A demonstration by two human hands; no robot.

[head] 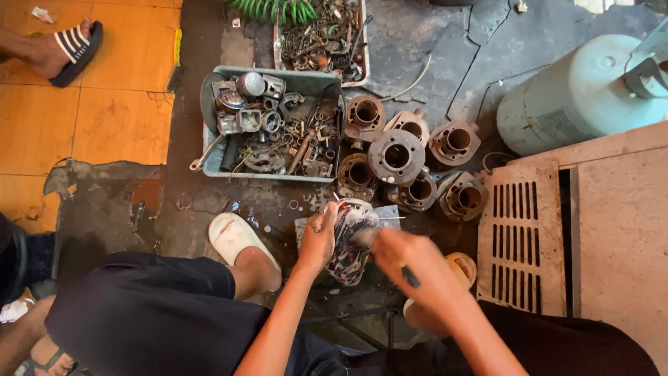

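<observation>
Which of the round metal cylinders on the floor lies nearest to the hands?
The cylinder at the group's lower left, beside the grey tray. It sits just above the left hand; the others lie farther up or right.

Lighting: soft, even daylight, moderately bright; strongest on the orange floor tiles (pixel 104 104) and pale tank (pixel 577 90). Shadows: faint, diffuse. Glare: slight sheen on the tank. Blur: right hand (pixel 410 268) motion-smeared; the rest sharp. Distortion: wide-angle bending toward the edges.

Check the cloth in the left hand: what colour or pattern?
White rag with dark and reddish blotches, gripped by the left hand; the head view shows it.
</observation>
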